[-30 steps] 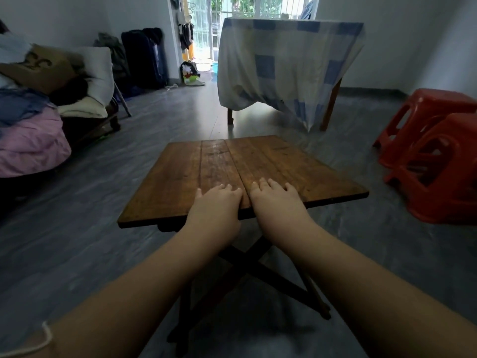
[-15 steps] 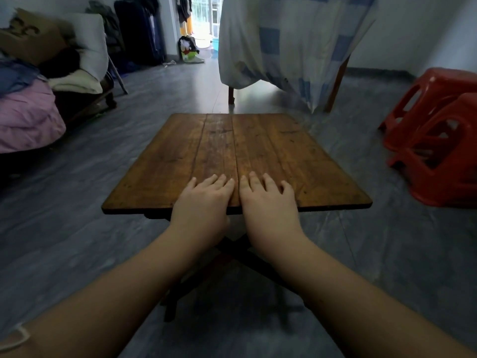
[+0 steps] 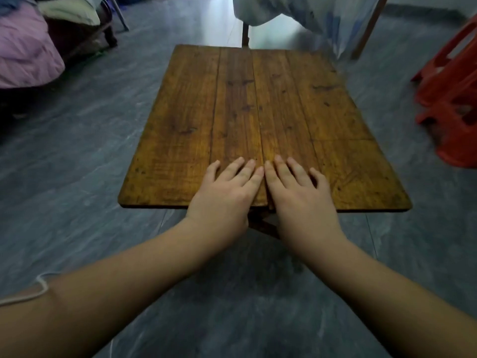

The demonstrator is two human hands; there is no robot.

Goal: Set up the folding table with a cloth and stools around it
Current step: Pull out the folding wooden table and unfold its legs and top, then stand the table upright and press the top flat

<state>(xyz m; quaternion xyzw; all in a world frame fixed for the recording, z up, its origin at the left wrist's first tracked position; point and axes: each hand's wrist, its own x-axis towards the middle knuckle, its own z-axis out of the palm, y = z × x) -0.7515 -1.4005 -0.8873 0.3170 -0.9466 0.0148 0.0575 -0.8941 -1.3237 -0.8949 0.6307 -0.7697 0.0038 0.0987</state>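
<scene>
Folding table (image 3: 258, 112) fills the middle of the frame, its brown plank top level and bare, standing on the grey floor (image 3: 77, 156). Part of a dark crossed leg shows just under the near edge, between the two wrists.

Both hands lie palm-down on the near edge of the top, side by side at the centre seam. Left hand (image 3: 224, 195) has its fingers straight and slightly spread, flat on the wood, and grips nothing; its thumb is out of sight below the edge. Right hand (image 3: 299, 195) mirrors it, fingers straight and fanned a little, pressing flat and holding nothing. The two index fingers touch or nearly touch along the seam. Both forearms run from the lower corners of the frame up and inward to the table, bare, and a thin white cord (image 3: 31, 290) loops over the left forearm at the lower left.

Red plastic stools (image 3: 451, 104) stand at the right edge of the frame, well apart from the table. At the top, a blue-and-white checked cloth (image 3: 309, 11) hangs over another table whose wooden legs show beneath it. In the upper left a pink bundle (image 3: 25, 52) and a pale cushion (image 3: 69, 9) lie on dark furniture.
</scene>
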